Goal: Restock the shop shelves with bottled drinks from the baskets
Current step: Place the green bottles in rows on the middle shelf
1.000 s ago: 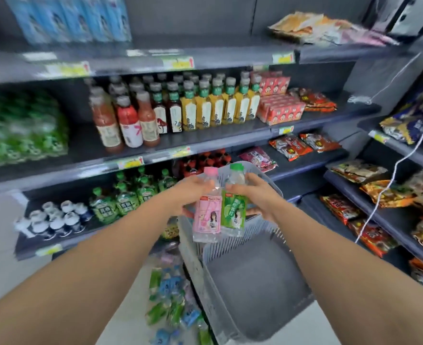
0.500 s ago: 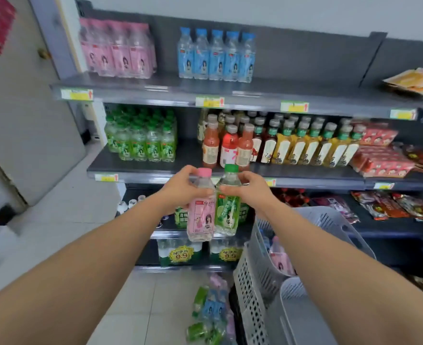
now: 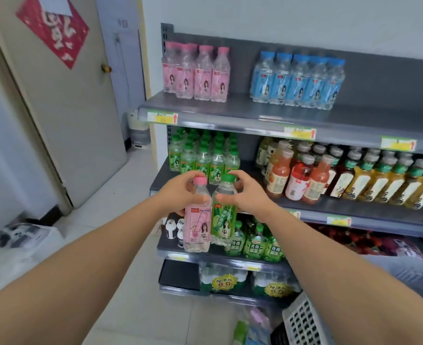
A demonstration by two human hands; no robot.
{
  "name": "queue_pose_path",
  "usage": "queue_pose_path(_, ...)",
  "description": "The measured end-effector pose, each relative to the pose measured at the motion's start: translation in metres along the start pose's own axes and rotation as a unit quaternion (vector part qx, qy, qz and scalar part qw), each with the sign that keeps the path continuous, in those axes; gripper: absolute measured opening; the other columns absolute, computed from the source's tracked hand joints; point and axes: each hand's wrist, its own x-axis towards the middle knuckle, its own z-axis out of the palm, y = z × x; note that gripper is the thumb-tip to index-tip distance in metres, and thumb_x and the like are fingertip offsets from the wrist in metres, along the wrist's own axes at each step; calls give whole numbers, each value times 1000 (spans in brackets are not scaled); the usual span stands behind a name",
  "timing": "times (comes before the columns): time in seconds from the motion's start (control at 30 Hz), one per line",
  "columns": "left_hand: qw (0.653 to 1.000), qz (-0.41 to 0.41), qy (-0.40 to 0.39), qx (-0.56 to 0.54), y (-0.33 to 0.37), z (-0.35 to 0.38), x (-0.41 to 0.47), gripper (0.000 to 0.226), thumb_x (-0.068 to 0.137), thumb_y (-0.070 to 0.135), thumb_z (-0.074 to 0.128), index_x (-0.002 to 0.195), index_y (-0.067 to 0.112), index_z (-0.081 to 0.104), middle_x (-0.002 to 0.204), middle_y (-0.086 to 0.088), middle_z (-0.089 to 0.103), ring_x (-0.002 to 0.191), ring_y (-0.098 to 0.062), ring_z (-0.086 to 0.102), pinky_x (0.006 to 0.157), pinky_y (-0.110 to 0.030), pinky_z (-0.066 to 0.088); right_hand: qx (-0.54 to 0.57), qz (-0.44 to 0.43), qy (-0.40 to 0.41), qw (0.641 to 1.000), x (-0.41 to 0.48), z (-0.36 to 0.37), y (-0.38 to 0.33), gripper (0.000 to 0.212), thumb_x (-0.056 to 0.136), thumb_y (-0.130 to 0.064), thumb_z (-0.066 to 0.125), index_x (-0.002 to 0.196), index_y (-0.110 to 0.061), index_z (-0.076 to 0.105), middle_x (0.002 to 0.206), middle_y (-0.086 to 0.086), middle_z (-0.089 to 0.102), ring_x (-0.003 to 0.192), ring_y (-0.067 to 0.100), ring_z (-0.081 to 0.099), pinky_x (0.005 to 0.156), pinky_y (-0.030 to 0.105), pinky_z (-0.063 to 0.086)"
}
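My left hand (image 3: 179,194) grips a pink-capped peach soda bottle (image 3: 197,226) by its neck. My right hand (image 3: 249,194) holds a green-capped bottle (image 3: 224,220) with a green label the same way. Both bottles hang upright, side by side and touching, in front of the grey shelf unit. On the top shelf (image 3: 230,115) stands a row of matching pink bottles (image 3: 196,73) at the left. Matching green bottles (image 3: 203,155) fill the left end of the second shelf, just behind my hands.
Blue bottles (image 3: 297,82) stand right of the pink ones. Juice and tea bottles (image 3: 342,178) fill the second shelf's right. A grey basket (image 3: 302,322) sits on the floor at lower right, loose bottles beside it. A door (image 3: 63,108) stands at the left.
My view has swung left and up, from the basket and snack shelves to the shelf unit's left end. Both hands have kept their bottles, held together, and risen toward the shelves.
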Motion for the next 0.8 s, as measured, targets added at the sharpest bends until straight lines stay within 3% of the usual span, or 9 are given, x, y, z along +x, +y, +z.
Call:
queue_pose_path(0.1, 1000, -2, 22, 3, -20, -27, 12, 55, 82, 25, 74, 128, 39, 47, 110, -3, 57, 91, -25, 64, 62, -44, 60, -39, -20, 10, 999, 28, 24, -8, 85, 63, -43, 86, 136, -30, 44, 108, -4, 52, 103, 16, 53, 78, 27, 41)
queue_pose_path(0.23, 998, -12, 51, -17, -46, -55, 30, 51, 82, 19, 72, 125, 37, 49, 111, -5, 56, 90, -33, 65, 62, -46, 59, -68, -33, 10, 997, 64, 50, -16, 85, 62, -43, 87, 134, -32, 44, 107, -4, 51, 100, 17, 54, 83, 33, 47)
queue_pose_path(0.4, 995, -25, 88, -38, -71, -88, 59, 52, 82, 14, 72, 123, 37, 50, 103, 2, 55, 82, -22, 64, 62, -44, 61, -62, -49, -29, 996, 113, 73, -23, 83, 65, -35, 87, 135, -36, 43, 110, -5, 50, 105, 17, 54, 80, 29, 43)
queue_pose_path(0.6, 991, -36, 124, -33, -91, -120, 100, 57, 82, 10, 71, 127, 36, 48, 103, -1, 53, 86, -27, 64, 68, -50, 59, -100, -70, -59, 991, 176, 90, -30, 85, 62, -30, 88, 133, -32, 42, 119, -2, 55, 101, 17, 57, 81, 33, 50)
queue_pose_path(0.7, 988, -37, 143, -41, -102, -131, 117, 56, 82, 8, 70, 127, 34, 48, 101, 1, 54, 82, -24, 64, 67, -49, 59, -144, -91, -53, 984, 200, 98, -33, 86, 61, -35, 87, 133, -33, 41, 109, -12, 52, 96, 14, 55, 76, 29, 49)
queue_pose_path(0.8, 987, -42, 151, -39, -112, -140, 130, 56, 83, 10, 71, 128, 33, 47, 101, 1, 54, 82, -21, 63, 66, -43, 60, -157, -108, -46, 981, 221, 107, -35, 81, 63, -34, 86, 130, -36, 40, 101, -18, 49, 82, 1, 52, 59, 16, 41)
